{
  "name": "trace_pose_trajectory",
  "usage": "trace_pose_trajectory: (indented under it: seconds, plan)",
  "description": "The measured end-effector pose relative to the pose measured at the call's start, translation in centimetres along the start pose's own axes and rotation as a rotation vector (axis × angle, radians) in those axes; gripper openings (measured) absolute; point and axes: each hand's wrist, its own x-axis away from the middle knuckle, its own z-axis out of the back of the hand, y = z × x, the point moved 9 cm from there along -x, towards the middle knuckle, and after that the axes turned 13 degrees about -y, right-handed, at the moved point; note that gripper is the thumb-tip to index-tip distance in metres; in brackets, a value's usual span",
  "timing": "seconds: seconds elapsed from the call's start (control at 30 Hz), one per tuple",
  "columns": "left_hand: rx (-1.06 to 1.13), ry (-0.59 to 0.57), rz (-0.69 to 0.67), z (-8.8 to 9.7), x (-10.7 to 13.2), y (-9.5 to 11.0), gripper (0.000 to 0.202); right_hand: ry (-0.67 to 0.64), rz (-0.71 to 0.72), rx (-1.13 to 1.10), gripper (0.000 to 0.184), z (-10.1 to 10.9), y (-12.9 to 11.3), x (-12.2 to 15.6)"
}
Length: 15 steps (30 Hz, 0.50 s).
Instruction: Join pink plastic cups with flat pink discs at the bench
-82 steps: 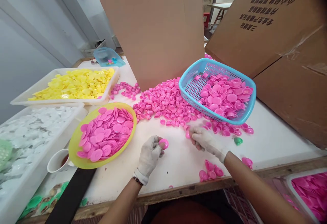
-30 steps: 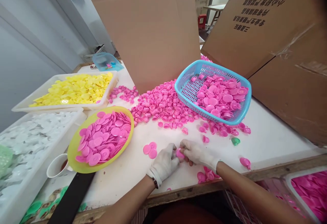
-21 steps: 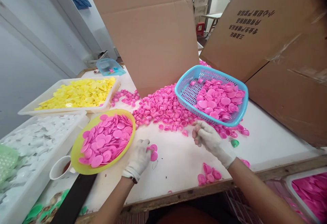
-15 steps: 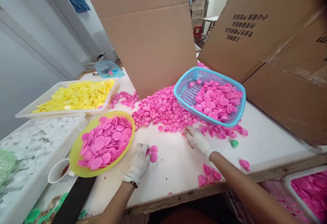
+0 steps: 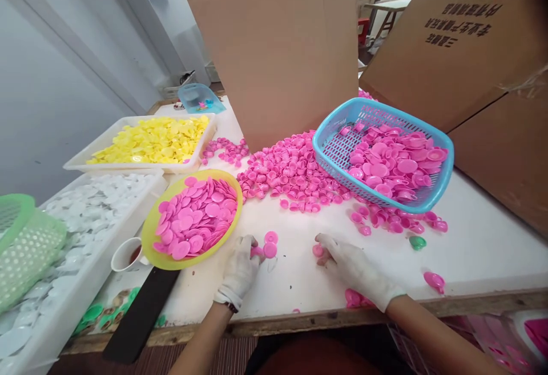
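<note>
Both my hands wear white gloves over a white table. My left hand is closed, its fingertips on a pink disc lying on the table, with another pink disc just behind it. My right hand is closed on a small pink cup held at its fingertips. A heap of small pink cups lies across the table's middle. A yellow bowl to the left holds several pink discs. A blue basket at the right holds assembled pink pieces.
White trays of yellow discs and white discs line the left side, with a green basket on them. A cup sits by the bowl. Cardboard sheets stand behind. A green cup and stray pink pieces lie at the right.
My right hand pulled back from the pink heap toward me, now holding a small cup. My left hand stayed at the loose discs. The camera view shifted left.
</note>
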Motion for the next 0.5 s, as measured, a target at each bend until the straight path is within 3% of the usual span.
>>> trace_pose_trajectory:
  seconds: [0.1,0.2,0.27,0.37,0.5]
  plan:
    - [0.348,-0.09,0.017,-0.8,0.1,1.6,0.014,0.044,0.039,-0.156,0.021,1.1,-0.7,0.5]
    - [0.767,-0.243,-0.019,-3.3,-0.1,5.7,0.021,-0.001,0.069,-0.434,0.014,1.4,-1.7,0.2]
    - [0.935,-0.336,-0.042,-5.2,-0.5,8.6,0.022,-0.069,0.064,-0.584,0.011,0.9,-2.2,-0.2]
    - [1.02,-0.424,-0.021,-7.9,-1.4,10.9,0.021,-0.136,-0.034,-0.676,0.009,-0.2,-1.4,-0.9]
    - [0.94,-0.47,0.046,-10.1,-2.4,10.6,0.022,-0.195,-0.168,-0.727,0.013,-1.8,0.9,-1.4]
